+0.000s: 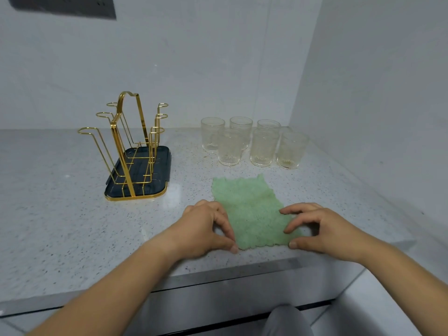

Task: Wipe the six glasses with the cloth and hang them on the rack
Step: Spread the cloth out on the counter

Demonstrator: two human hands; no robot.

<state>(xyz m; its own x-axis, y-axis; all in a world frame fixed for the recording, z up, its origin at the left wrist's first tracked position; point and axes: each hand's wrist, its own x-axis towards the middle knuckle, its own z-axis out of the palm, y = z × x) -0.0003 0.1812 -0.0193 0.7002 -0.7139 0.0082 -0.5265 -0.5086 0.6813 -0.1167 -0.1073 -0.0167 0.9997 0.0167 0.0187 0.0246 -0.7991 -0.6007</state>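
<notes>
A green cloth [249, 209] lies flat on the speckled counter near its front edge. My left hand [206, 226] rests at the cloth's near left corner, thumb and fingers touching its edge. My right hand [320, 229] lies on the near right corner, fingers spread on the fabric. Several clear ribbed glasses [264, 147] stand upright in two rows behind the cloth. A gold wire rack [128, 141] with looped arms stands on a dark tray [160, 154] at the left, holding no glasses.
The counter [60, 214] meets white walls behind and on the right. Its front edge runs just below my hands. A dark panel [63, 7] hangs on the wall at upper left.
</notes>
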